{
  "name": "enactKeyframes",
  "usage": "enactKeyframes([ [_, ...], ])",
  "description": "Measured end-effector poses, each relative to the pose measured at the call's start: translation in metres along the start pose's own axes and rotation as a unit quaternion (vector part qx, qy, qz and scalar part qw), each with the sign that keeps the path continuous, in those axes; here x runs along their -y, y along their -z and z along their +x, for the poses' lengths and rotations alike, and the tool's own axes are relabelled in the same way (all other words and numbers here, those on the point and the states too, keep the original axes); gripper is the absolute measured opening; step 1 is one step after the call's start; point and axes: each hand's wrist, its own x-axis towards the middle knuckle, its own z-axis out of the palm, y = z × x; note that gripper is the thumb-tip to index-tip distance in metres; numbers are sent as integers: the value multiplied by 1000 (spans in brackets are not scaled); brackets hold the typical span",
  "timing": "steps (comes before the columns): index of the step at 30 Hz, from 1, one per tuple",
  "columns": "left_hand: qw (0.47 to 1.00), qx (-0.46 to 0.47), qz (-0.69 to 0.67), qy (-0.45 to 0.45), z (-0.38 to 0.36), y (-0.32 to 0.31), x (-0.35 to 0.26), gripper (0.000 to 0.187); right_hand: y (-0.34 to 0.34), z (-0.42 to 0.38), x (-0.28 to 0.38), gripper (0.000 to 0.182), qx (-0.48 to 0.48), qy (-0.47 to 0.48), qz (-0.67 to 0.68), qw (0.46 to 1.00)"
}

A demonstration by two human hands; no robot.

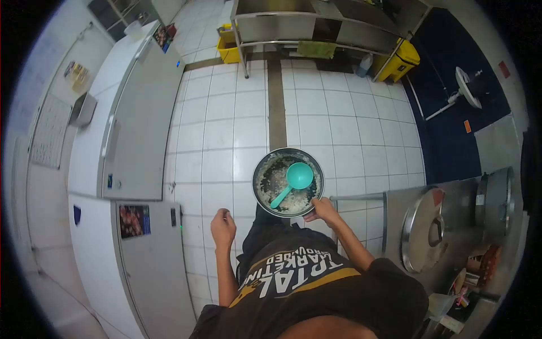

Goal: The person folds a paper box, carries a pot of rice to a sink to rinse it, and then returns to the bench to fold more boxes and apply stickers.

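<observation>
A round dark pan [261,198] with whitish residue stuck inside is held in front of my body. My right hand [323,211] grips its lower right rim, fingers wrapped under the edge. Inside the pan lies a teal ladle [300,175], its handle pointing down and to the left. My left hand [223,227] hangs to the left of the pan, apart from it, with its fingers curled together and no object visible in them.
White chest freezers [141,124] line the left side. Ahead stands a steel counter [276,28] with a yellow bucket [228,52] and a yellow bin [400,61]. At right, a steel table [395,226] bears a large round lid [420,237] and a pot [497,200].
</observation>
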Motion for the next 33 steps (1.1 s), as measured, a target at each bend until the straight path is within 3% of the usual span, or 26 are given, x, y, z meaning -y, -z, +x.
enactKeyframes([
  [4, 985, 143, 59, -76, 147, -16, -78, 20, 20, 58, 102, 42, -72, 33, 41, 996],
  [8, 947, 220, 116, -205, 292, -52, -152, 26, 46, 113, 193, 42, -118, 75, 105, 985],
  [12, 919, 233, 153, -280, 424, -98, -235, 25, 89, 187, 293, 43, -180, 119, 137, 967],
  [18, 939, 243, 127, -206, 523, -157, -280, 28, 175, 284, 459, 42, -215, 191, 102, 952],
  [19, 943, 249, 132, -179, 583, -160, -274, 31, 168, 339, 519, 41, -223, 196, 92, 950],
  [25, 946, 285, 143, -59, 693, -183, -289, 38, 219, 461, 750, 41, -210, 270, 11, 940],
  [29, 944, 294, 148, -31, 777, -212, -295, 36, 233, 554, 860, 44, -197, 268, 27, 943],
  [33, 950, 283, 123, -54, 875, -243, -316, 34, 241, 670, 927, 43, -185, 186, 24, 965],
])
